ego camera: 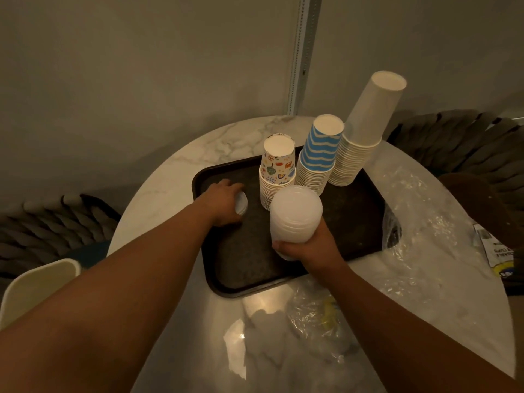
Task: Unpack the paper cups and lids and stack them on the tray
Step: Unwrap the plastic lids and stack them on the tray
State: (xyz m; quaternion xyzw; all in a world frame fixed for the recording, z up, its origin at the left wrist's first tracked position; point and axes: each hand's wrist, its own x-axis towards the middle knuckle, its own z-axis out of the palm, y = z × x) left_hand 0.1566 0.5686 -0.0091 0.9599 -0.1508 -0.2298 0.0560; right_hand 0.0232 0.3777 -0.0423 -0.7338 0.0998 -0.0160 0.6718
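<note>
Right hand (309, 245) grips lid stack (295, 217) base (fingers underneath), above tray (354, 239).

The room was dim, lit in a warm, yellowish tone. A round table (175, 163) with a white marble top, veined in grey, stood close to a plain pale wall (141, 66), and its glossy surface caught a bright patch of reflected light near the front edge. A perforated metal strip (304, 52) ran up the wall behind the table. Dark chairs with woven, rope-like backs stood on either side, one at the left (48, 228) and one at the right (459, 137). A cream chair back (39, 285) showed at the lower left.
</note>
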